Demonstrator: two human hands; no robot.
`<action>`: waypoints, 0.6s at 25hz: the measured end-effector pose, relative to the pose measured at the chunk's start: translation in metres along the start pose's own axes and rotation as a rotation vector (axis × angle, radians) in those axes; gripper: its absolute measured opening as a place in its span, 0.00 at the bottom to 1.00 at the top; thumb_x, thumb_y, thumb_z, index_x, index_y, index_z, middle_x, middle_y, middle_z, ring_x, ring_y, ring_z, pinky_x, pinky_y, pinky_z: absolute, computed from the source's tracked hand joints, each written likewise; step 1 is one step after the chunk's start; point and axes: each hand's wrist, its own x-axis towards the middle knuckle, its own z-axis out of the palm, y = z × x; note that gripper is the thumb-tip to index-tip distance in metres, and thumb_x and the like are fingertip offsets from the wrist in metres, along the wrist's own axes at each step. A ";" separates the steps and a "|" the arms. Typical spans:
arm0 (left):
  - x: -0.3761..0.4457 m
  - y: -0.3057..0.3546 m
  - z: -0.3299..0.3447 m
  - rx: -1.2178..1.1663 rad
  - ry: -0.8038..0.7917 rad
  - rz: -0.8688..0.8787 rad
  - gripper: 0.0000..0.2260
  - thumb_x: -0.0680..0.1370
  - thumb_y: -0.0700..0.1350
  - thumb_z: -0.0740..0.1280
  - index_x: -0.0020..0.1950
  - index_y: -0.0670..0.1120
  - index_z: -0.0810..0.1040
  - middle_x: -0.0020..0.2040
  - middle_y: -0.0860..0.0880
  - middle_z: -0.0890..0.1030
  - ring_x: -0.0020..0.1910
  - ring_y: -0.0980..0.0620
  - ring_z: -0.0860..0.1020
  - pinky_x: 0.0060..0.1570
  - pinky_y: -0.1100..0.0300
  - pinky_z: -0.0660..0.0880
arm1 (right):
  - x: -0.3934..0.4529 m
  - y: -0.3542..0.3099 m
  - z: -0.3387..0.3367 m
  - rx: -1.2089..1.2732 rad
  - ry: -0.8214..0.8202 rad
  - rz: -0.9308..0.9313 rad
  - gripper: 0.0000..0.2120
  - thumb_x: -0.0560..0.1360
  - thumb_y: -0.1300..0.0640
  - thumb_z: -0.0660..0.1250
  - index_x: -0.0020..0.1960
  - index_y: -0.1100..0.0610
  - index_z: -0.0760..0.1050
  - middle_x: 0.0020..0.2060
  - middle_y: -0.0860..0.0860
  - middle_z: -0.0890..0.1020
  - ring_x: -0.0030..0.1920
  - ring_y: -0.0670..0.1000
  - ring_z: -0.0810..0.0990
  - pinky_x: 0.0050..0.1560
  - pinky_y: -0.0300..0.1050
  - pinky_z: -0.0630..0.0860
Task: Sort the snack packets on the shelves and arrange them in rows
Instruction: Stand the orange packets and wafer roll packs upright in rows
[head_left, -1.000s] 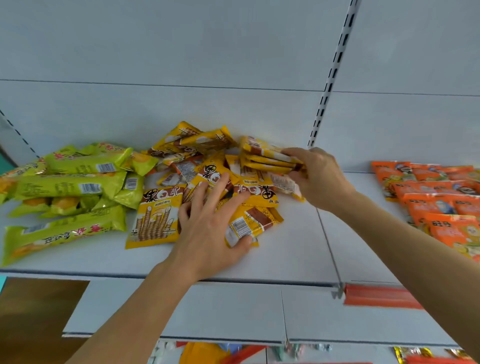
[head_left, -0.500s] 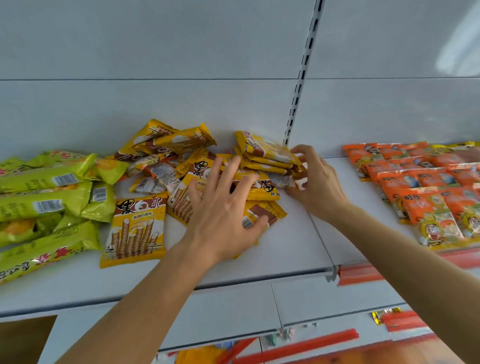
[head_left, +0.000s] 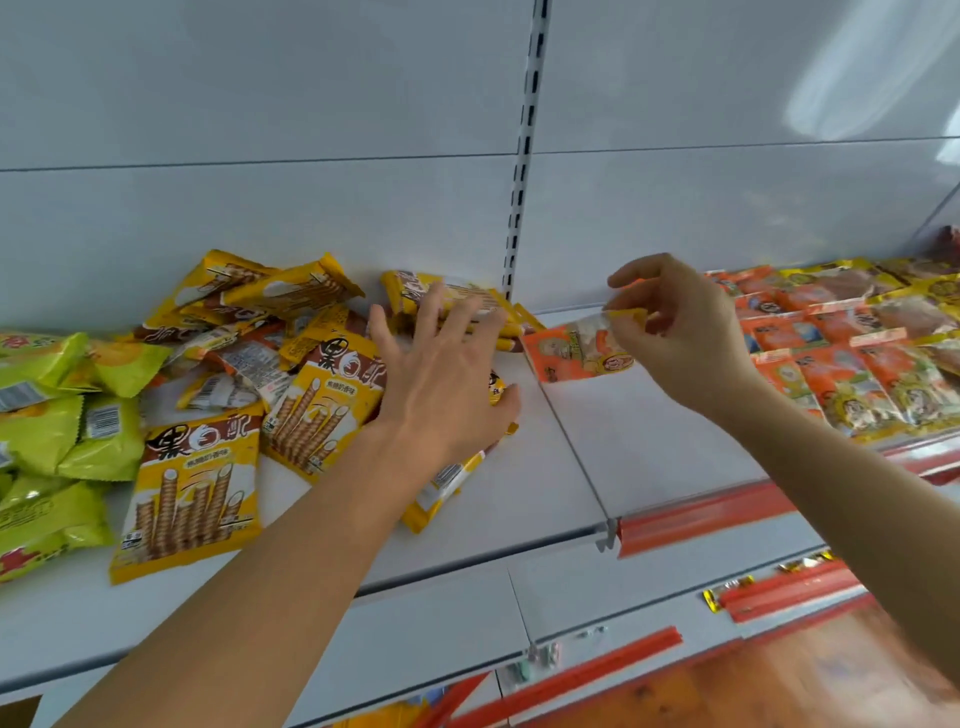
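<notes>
Head view gives us an orange snack packet (head_left: 576, 353) pinched at its top edge by our right hand (head_left: 680, 338), held just above the white shelf (head_left: 561, 483). At nine o'clock from it our left hand (head_left: 441, 395) lies flat, fingers spread, on the yellow packets (head_left: 306, 389). Green packets (head_left: 57, 415) sit farther at nine o'clock; orange rows (head_left: 852, 364) at three o'clock.
</notes>
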 end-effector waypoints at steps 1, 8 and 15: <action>0.001 0.006 -0.001 -0.060 0.070 0.005 0.29 0.75 0.64 0.60 0.75 0.55 0.66 0.76 0.55 0.66 0.81 0.48 0.52 0.70 0.26 0.47 | 0.002 0.001 -0.008 0.089 0.010 0.048 0.13 0.71 0.61 0.70 0.54 0.48 0.78 0.41 0.45 0.85 0.36 0.46 0.80 0.38 0.47 0.77; 0.024 0.065 0.003 -1.023 0.129 -0.069 0.05 0.80 0.44 0.70 0.55 0.49 0.80 0.49 0.55 0.83 0.48 0.59 0.81 0.45 0.65 0.77 | 0.011 0.011 -0.051 0.578 -0.145 0.261 0.08 0.73 0.56 0.77 0.51 0.53 0.83 0.44 0.55 0.87 0.41 0.53 0.85 0.40 0.47 0.80; 0.040 0.085 0.004 -1.474 0.230 -0.456 0.05 0.77 0.42 0.74 0.51 0.50 0.82 0.39 0.51 0.85 0.42 0.52 0.85 0.39 0.54 0.82 | 0.022 0.043 -0.078 0.459 -0.346 0.185 0.12 0.67 0.54 0.77 0.47 0.59 0.83 0.34 0.53 0.85 0.37 0.53 0.83 0.40 0.45 0.81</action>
